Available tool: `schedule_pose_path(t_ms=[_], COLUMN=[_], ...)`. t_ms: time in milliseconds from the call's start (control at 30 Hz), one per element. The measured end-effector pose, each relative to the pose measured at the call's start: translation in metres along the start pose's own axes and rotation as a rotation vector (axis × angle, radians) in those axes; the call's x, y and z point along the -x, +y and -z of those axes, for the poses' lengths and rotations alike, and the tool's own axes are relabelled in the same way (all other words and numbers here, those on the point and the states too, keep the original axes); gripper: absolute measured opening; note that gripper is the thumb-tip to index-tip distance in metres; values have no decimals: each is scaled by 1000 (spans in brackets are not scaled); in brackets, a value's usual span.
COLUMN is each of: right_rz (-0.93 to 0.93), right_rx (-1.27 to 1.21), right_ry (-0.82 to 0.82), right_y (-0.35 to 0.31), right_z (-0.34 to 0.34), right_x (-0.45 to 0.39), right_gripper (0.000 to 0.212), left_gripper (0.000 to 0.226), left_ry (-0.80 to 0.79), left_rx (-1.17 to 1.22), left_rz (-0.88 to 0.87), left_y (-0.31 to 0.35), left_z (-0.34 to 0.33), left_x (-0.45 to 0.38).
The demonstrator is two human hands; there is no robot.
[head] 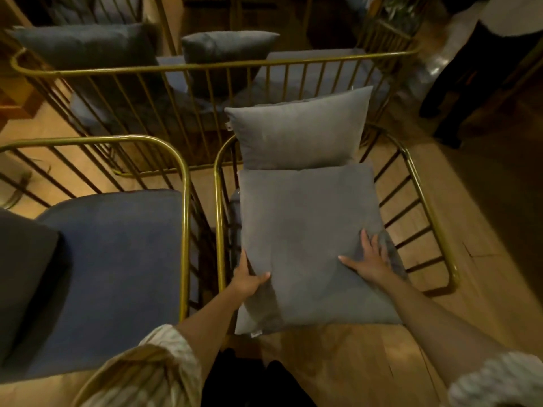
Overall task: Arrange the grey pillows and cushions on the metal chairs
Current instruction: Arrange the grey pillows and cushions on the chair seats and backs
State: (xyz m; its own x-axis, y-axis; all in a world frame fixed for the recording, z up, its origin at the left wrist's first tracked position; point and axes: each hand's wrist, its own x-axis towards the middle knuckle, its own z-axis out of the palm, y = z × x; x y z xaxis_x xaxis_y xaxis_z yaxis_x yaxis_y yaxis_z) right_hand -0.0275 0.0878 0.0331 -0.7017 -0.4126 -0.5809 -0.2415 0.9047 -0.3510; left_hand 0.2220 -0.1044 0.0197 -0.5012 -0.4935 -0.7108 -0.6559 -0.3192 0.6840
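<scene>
Head view: my left hand [246, 279] gripped the grey cushion's [308, 230] seven-o'clock edge. My right hand [368, 259] lay open-fingered on it, on the brass-railed chair [423, 189].

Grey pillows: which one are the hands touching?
The large flat pillow on the right-hand chair's seat. Both hands, left and right, grip it; the others stand untouched.

Five grey pillows [299, 133], three metal chairs [188, 201], two hands [249, 277].
</scene>
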Motion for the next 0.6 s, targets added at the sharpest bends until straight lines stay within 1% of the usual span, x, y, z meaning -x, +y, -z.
schedule_pose_path(t_ms=[100, 167, 267, 333, 367, 400, 467, 533, 600], right_rz=[-18, -31, 44, 101, 108, 124, 203, 303, 373], right_rx=[-97, -103, -76, -161, -229, -275, -306, -314, -299], right_ry=[106, 199, 440, 597, 634, 654, 633, 542, 414], right_y=[-16, -29, -52, -78, -94, -111, -149, -194, -242], right_z=[-5, -9, -23, -36, -44, -54, -78, -113, -152], right_x=[10, 17, 24, 32, 35, 36, 40, 45, 55], right_gripper=[113, 106, 78, 61, 55, 50, 43, 38, 31], left_gripper=[90, 82, 74, 65, 62, 59, 55, 53, 50], left_ry=[-32, 1, 164, 278, 329, 375, 465, 524, 582], left_rx=[47, 98, 115, 98, 100, 106, 94, 70, 25], left_rz=[-15, -2, -4, -11, -18, -22, -32, -50, -89], left_y=[-11, -23, -47, -66, -75, -84, -96, -107, -118], left_z=[14, 34, 82, 124, 149, 175, 226, 282, 336], left_x=[11, 15, 19, 22, 24, 26, 35, 49, 64])
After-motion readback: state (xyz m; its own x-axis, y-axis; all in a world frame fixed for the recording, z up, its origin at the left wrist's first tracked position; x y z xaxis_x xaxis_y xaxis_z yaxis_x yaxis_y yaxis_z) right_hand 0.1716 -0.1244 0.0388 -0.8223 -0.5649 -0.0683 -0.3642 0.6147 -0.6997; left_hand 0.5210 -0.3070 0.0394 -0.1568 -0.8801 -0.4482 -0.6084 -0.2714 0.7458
